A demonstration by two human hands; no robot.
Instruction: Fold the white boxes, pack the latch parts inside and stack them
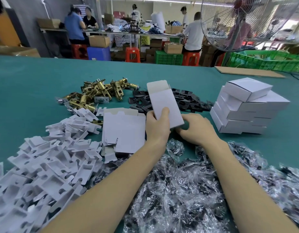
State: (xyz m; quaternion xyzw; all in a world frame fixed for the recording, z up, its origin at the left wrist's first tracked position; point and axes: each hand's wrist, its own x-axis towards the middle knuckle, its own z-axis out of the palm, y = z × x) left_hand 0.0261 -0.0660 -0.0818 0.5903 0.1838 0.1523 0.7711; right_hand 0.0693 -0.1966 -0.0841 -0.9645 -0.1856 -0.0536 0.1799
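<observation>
My left hand (pixel 158 126) grips the near end of a folded white box (pixel 164 102), thumb on its top face. The box points away from me with its far flap open. My right hand (pixel 195 128) has its fingers curled at the box's near right corner, touching its underside. A stack of flat white box blanks (pixel 123 130) lies just left of my left hand. Brass latch parts (pixel 95 93) lie in a heap further back on the left. Black strike plates (pixel 192 101) lie behind the box. Closed white boxes (pixel 244 106) are stacked on the right.
White cardboard inserts (pixel 44 162) are heaped at the near left. Clear bags of small black parts (pixel 195 182) cover the near right. The teal table (pixel 27 84) stretches back to a cardboard sheet (pixel 246 73). A fan (pixel 243 22) and people at benches are beyond.
</observation>
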